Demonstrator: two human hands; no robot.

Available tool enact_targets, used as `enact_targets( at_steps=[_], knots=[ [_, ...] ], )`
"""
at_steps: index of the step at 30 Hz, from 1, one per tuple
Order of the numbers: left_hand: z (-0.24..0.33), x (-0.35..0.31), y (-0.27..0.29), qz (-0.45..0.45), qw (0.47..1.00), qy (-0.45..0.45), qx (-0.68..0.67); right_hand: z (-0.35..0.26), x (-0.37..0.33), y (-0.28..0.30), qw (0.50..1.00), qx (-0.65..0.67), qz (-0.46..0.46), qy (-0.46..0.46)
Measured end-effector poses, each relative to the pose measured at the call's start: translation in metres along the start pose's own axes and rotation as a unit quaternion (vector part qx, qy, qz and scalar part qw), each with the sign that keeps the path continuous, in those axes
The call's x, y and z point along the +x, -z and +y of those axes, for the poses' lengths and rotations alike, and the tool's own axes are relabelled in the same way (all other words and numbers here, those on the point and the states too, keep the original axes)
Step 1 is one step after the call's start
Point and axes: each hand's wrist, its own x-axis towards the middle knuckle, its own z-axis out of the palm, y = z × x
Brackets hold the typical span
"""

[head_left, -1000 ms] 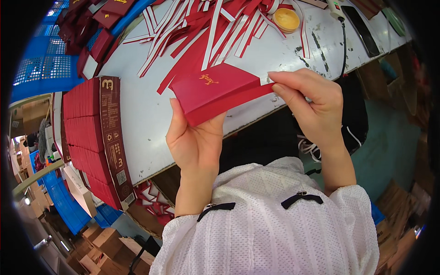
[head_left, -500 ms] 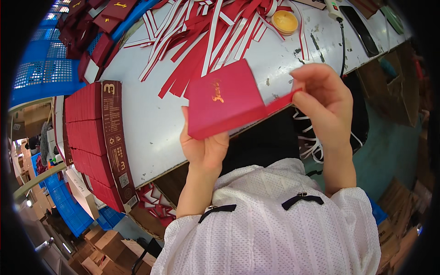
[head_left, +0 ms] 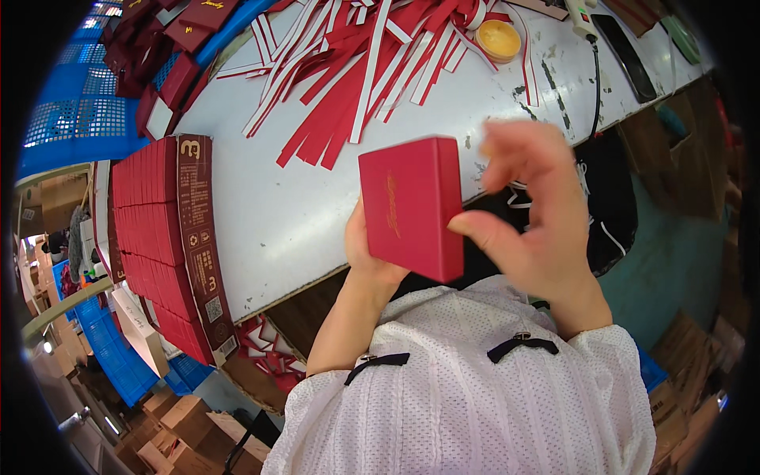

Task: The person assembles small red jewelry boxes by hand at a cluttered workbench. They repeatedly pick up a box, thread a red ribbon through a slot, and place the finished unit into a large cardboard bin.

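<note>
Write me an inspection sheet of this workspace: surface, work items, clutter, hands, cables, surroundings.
Surface: white table, dark worn marks toward the right.
Work items: red box with gold lettering, held off the table; red-and-white strips piled loosely.
Clutter: round yellow-topped item; flat black device.
Hands: left hand supports the box; right hand is open, thumb at the box's edge, contact unclear.
Cables: black cable runs toward the table's near edge.
Surroundings: left, carton beside rows of red boxes; blue crate; brown cartons lower left.
</note>
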Motion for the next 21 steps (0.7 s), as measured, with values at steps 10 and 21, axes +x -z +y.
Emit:
enact_targets(
  at_steps=[10,21],
  knots=[
    [0.011,0.000,0.022,0.039,0.952,-0.196,0.232,0.002,-0.014,-0.030,0.865,0.391,-0.088,-0.301],
    [0.055,-0.011,0.006,0.015,0.815,-0.132,0.564,0.059,0.049,-0.054,0.978,0.093,-0.127,-0.135]
  ],
)
